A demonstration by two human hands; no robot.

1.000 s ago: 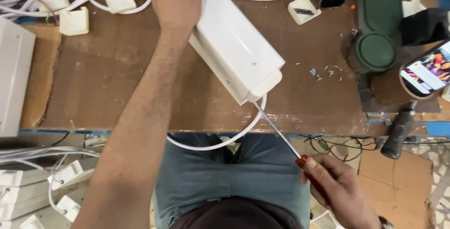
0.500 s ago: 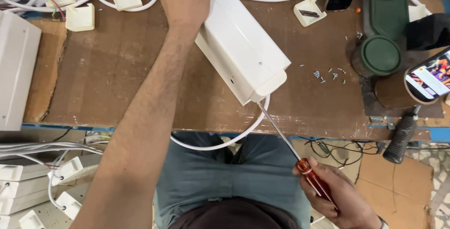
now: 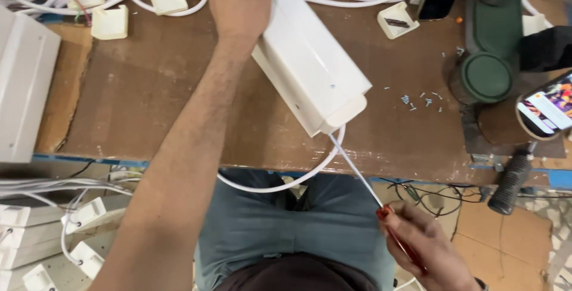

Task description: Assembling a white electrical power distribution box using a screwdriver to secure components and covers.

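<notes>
A long white plastic box (image 3: 313, 67) lies slanted on the brown workbench (image 3: 149, 100). My left hand (image 3: 238, 2) grips its far end near the top of the view. Down at the bottom right, my right hand (image 3: 426, 252) holds a red-handled screwdriver (image 3: 357, 169). The screwdriver's metal shaft runs up to the box's near end, where its tip meets the lower corner. A white cable (image 3: 286, 180) leaves that same end and loops down over the bench edge above my lap.
Several small screws (image 3: 420, 101) lie loose right of the box. Behind are white plugs (image 3: 110, 21) and cables, a small white tray (image 3: 397, 19), a green bench tool (image 3: 491, 58) and a phone (image 3: 548, 109). Another white box (image 3: 24, 88) lies at the left; more plugs lie below the bench.
The view has shifted slightly, so the box and screwdriver sit lower in it. The screwdriver stays at the box's near end and my left hand keeps its grip.
</notes>
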